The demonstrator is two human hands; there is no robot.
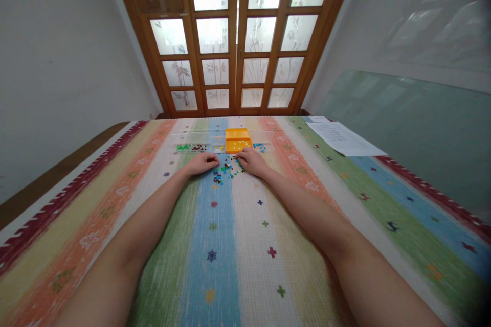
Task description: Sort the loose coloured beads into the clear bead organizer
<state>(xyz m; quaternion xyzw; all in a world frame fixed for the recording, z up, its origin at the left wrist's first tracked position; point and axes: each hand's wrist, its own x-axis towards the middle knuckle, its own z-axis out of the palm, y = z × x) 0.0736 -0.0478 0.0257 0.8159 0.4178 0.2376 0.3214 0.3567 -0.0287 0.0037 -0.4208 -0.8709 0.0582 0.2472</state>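
A loose pile of tiny coloured pieces [226,168], blue, green, brown, yellow and white, lies on the tablecloth between my hands. At its left edge rests my left hand [203,163], fingers curled together; anything in the fingertips is too small to make out. My right hand [252,161] is at the right of the pile, in front of the yellow box, its fingers bent and closed; what they hold, if anything, is hidden. Behind the pile stands the open yellow box [237,134] with pale pieces inside. Clear trays beside it hold green pieces [183,148], brown pieces [199,147] and blue pieces [260,147].
A striped tablecloth [215,276] covers the long table. Printed paper sheets [345,138] lie at the far right. Beyond the table are wooden doors with frosted panes [213,36]. White walls [69,36] rise on both sides, with a pale green glass-like panel [414,127] at the right.
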